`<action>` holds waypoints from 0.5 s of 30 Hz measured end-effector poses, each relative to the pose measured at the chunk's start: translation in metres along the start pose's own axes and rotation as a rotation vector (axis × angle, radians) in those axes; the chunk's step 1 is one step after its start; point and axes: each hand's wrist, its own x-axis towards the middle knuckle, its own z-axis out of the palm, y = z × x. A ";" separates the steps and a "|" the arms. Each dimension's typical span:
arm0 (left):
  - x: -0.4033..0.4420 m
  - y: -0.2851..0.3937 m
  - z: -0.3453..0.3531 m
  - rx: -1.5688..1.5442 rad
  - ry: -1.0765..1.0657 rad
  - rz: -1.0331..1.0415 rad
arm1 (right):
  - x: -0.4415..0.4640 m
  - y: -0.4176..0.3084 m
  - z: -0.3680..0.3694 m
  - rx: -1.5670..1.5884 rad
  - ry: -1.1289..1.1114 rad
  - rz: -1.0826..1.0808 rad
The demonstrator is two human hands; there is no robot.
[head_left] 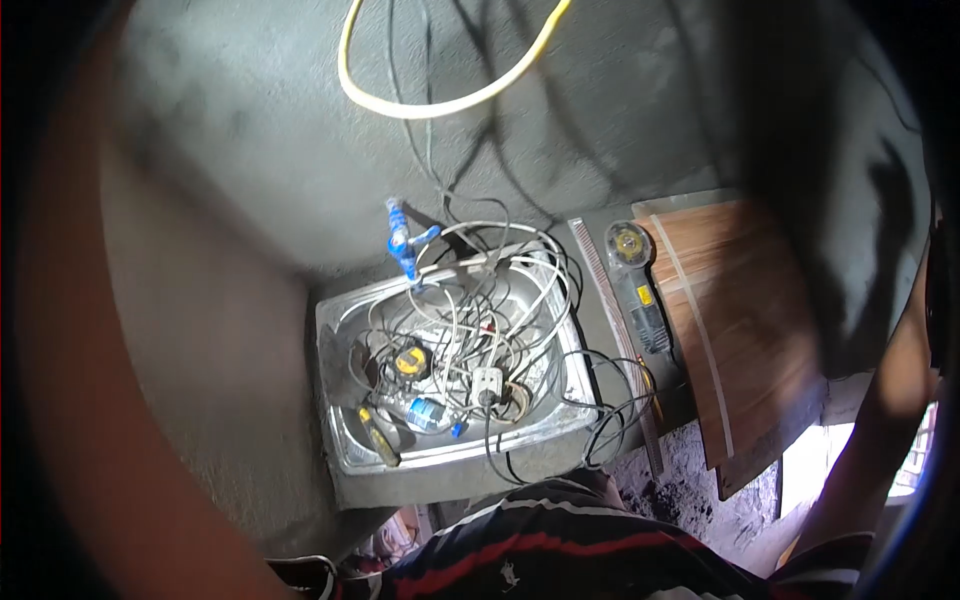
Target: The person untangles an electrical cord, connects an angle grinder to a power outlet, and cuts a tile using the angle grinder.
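A rough grey plastered wall (250, 120) fills most of the view, flanked by the person's blurred left arm (70, 350) and bare right arm (905, 360); both hands are outside the frame, so I cannot tell whether either grip is spread, pressed together or pinching anything. Below, the grey concrete bench (395, 489) carries reddish-brown wood-grained boards (750, 300) at right and a rectangular metal sink (577, 350) at left. A messy tangle of white and black cables (470, 350) lies in the sink, some black loops spilling over its right front corner. Above, a thick pale-yellow cable (430, 112) hangs in a loop before the wall. Between sink and boards runs a long, narrow, pale strip (606, 298), with a grey-and-black angle grinder (640, 290) just right of it. A bright blue tap (400, 243) stands at the sink's back edge. Among the cables sit a slim yellow-and-dark tool (378, 437), what looks like a blue-labelled clear bottle (425, 413), a round black-and-yellow tape measure (411, 362) and a white socket block (487, 383).
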 end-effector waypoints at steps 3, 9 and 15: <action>-0.025 0.016 -0.007 -0.044 -0.025 -0.017 | -0.050 0.014 0.009 0.128 -0.176 0.154; -0.085 0.050 -0.019 -0.191 0.116 -0.206 | -0.159 0.057 0.128 0.385 -0.796 0.378; -0.322 0.191 0.065 -0.617 -0.714 -1.474 | -0.274 0.042 0.314 0.491 -1.052 0.727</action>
